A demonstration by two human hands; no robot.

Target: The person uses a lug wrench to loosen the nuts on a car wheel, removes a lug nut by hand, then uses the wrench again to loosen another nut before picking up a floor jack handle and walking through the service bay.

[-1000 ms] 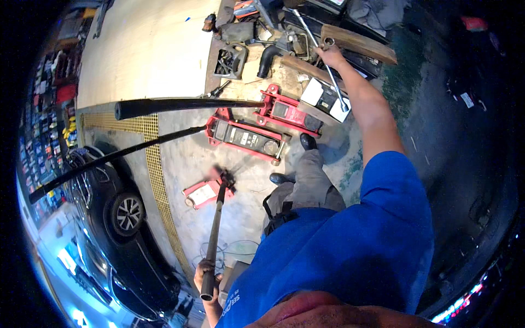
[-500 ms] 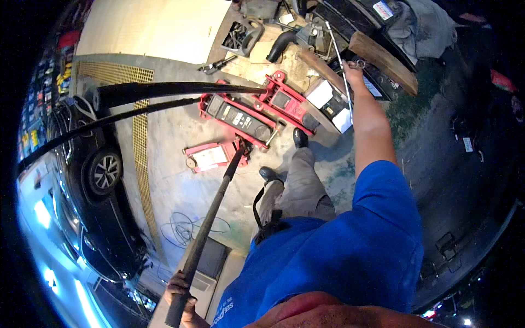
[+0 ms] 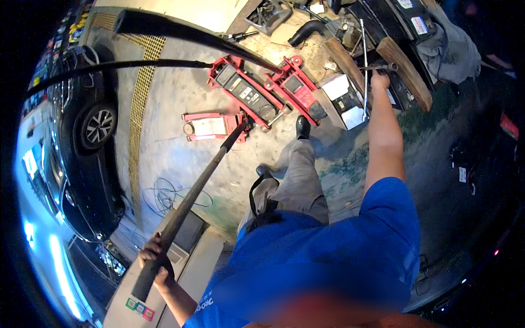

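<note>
My left hand (image 3: 156,262) is closed around the upper end of a long black jack handle (image 3: 188,202). That handle slopes down to a red floor jack (image 3: 205,127) on the concrete. At the far right my right arm is stretched out, and my right hand (image 3: 379,80) is closed on a chrome four-way lug wrench (image 3: 365,95), by the arm ending in a round socket. The wrench is over a pile of boxes and wood; whether it rests on them I cannot tell. Two more red floor jacks (image 3: 249,95) (image 3: 298,90) stand between my hands, their black handles angled up leftward.
Wooden blocks (image 3: 403,71), a white box (image 3: 334,87), a grey cloth (image 3: 451,54) and a black curved hose (image 3: 307,31) lie at the far right. A dark car (image 3: 90,153) stands left, beside a yellow floor grate (image 3: 139,109). Thin cable (image 3: 164,197) lies coiled on the floor.
The view has shifted, with the jacks and the car now higher. My left hand has moved left and up in view with the jack handle. My right hand stays at the lug wrench.
</note>
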